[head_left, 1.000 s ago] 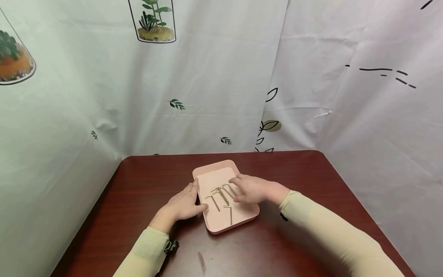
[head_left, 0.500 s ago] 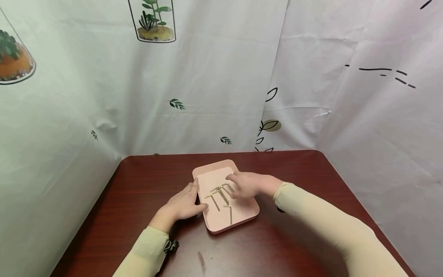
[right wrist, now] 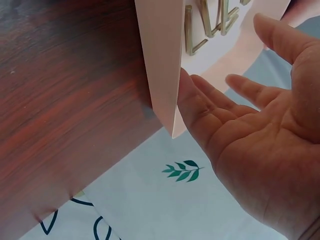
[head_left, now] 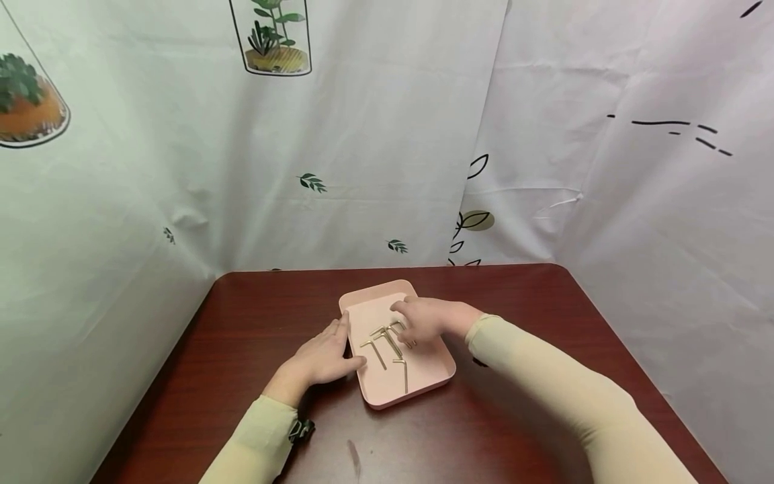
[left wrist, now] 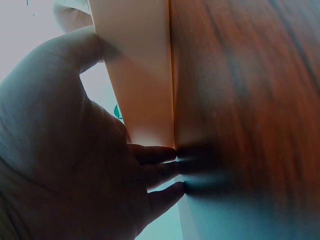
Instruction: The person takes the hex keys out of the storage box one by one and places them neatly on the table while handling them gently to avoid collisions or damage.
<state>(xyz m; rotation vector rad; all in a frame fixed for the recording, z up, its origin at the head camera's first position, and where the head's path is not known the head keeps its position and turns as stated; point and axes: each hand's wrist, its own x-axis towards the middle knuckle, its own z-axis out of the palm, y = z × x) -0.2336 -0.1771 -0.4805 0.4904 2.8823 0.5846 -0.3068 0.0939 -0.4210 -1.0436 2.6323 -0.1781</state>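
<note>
Several L-shaped metal rods (head_left: 378,356) lie in a shallow pink tray (head_left: 426,376), all down on its floor. They're dull brass/gold, w/ a long leg & a short one each; flat-sided, it seems from the R wrist view, tho it's blurry. One lies apart at the near end, another toward the L side; the rest bunch & overlap approx. mid-tray, partly hidden by a hand. Tray's a rounded rectangle, smooth & matte, thin upright walls, set a bit askew on the tabletop.

L hand (head_left: 323,356) is at the tray's L wall: fingers straight along the outside, thumb over the rim, so it's touching the wall w/o a fist round it. R hand (head_left: 426,319) is over the R side, right by the bunched rods, fingers bent a little & apart, nothing gripped that I can see; can't tell if the fingertips touch a rod.

Table (head_left: 272,302) is dark reddish-brown wood, glossy, streaky grain, rounded far corners, w/ a smudge (head_left: 354,458) near the front. Arms are in pale cream sleeves (head_left: 556,390), soft knit-looking, & there's a black clip (head_left: 300,431) at the L wrist. Beyond, white sheeting (head_left: 375,121) hangs all round, creased, printed w/ leaf sprigs, line drawings & a potted plant (head_left: 275,60) in a glass outline.
</note>
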